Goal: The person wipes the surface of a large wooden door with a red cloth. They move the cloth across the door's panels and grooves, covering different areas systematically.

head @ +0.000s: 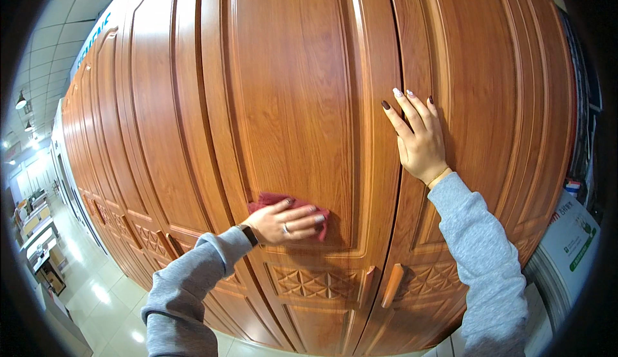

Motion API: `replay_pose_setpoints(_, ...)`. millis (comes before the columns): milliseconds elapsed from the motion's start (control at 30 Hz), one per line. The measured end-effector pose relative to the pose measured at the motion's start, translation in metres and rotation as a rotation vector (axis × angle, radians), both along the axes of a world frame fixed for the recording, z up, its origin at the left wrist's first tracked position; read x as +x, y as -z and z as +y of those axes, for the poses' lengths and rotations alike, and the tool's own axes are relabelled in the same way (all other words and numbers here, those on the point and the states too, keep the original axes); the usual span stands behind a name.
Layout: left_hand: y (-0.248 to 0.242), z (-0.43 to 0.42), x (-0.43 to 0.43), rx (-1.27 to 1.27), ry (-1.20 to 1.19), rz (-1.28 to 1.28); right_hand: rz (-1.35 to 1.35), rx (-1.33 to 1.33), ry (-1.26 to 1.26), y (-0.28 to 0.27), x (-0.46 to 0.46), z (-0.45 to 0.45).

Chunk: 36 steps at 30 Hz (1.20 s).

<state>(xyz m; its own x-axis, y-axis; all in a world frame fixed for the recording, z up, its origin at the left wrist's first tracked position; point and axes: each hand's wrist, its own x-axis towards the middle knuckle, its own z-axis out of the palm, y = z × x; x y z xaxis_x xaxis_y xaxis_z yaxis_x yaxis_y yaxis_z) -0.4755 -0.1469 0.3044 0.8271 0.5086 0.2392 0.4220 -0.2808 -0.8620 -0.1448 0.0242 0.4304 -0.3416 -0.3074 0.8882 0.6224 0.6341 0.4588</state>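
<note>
A tall wooden wardrobe door (294, 91) with a raised-moulding panel fills the middle of the head view. My left hand (285, 224) presses a dark red cloth (270, 198) against the lower part of that panel, its fingers spread over the fabric. Higher up, my right hand (422, 139) rests on the neighbouring door (475, 91), fingers apart and holding nothing. Its fingertips reach to the seam between the two doors. Below the hands are a carved wooden strip (316, 282) and two wooden handles, one a pale bar handle (393, 285).
More wooden doors (154, 115) run off to the left. Beyond them are a shiny tiled floor (116, 304), desks (43, 241) and hanging lamps (21, 101). At the right, a printed board (569, 241) leans near the wardrobe's edge.
</note>
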Motion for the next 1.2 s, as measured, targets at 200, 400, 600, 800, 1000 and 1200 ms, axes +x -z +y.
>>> replay_pose_setpoints(200,0.011,0.022,0.044,-0.115,0.011,0.375,-0.001,0.008,0.014,0.000,0.001,0.000)
replay_pose_setpoints(400,-0.049,0.048,0.091,-0.105,0.115,0.257,-0.004,-0.016,0.025,-0.001,0.002,-0.006)
replay_pose_setpoints(600,-0.132,0.049,0.098,0.066,0.068,-0.152,-0.010,-0.017,0.008,-0.002,0.003,-0.007)
replay_pose_setpoints(800,-0.202,0.031,0.047,0.565,0.146,-0.648,-0.006,-0.012,0.015,0.000,0.002,-0.006)
replay_pose_setpoints(1000,-0.239,0.018,0.000,0.819,-0.072,-1.043,0.003,0.009,-0.002,0.000,0.001,-0.004)
replay_pose_setpoints(1200,-0.284,0.037,0.020,0.915,-0.055,-1.258,0.102,-0.019,-0.144,0.002,0.000,0.003)
